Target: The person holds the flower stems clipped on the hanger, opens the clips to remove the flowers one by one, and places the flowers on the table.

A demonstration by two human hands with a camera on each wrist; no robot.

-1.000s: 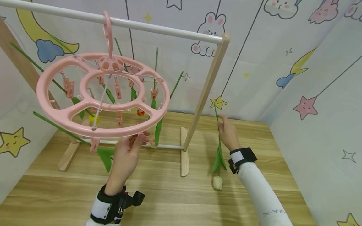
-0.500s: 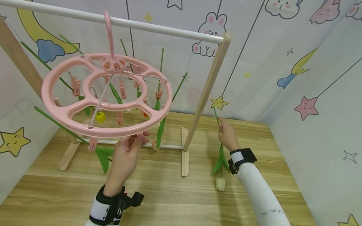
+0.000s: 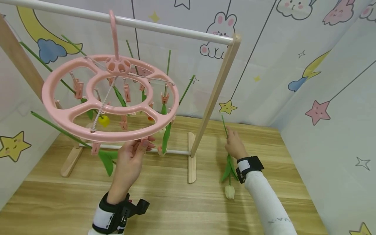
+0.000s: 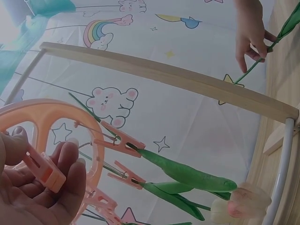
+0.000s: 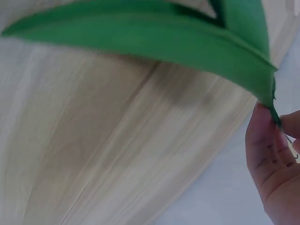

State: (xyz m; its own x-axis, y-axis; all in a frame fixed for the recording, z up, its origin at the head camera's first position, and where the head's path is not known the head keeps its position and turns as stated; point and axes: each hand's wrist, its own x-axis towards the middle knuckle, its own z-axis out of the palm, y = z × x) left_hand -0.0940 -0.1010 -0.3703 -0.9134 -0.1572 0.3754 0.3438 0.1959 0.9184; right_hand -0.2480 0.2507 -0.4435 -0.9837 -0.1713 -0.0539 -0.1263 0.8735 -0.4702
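Note:
A round pink clip hanger (image 3: 63,116) hangs by its hook from a white rail. My left hand (image 3: 130,164) is at its front rim, and in the left wrist view a pink clothes peg (image 4: 47,171) is held between its thumb and fingers. My right hand (image 3: 236,145) pinches the green stem of a white artificial tulip (image 3: 229,192), whose bloom points toward me. In the right wrist view, a large green leaf (image 5: 140,40) extends from the stem by the fingertips. Several tulips hang head down from other pegs, among them a yellow tulip (image 3: 104,121).
The white rail (image 3: 164,27) rests on a wooden stand, whose right post (image 3: 215,94) slopes down to a foot (image 3: 192,169) between the two hands. A lower white bar (image 3: 179,152) runs between the feet. Cartoon-printed walls enclose the wooden tabletop (image 3: 176,209).
The hanger has turned slightly, shifting its hanging tulips rightward. My right hand has moved a little nearer with the white tulip, its bloom slightly lower right. My left hand stays at the rim.

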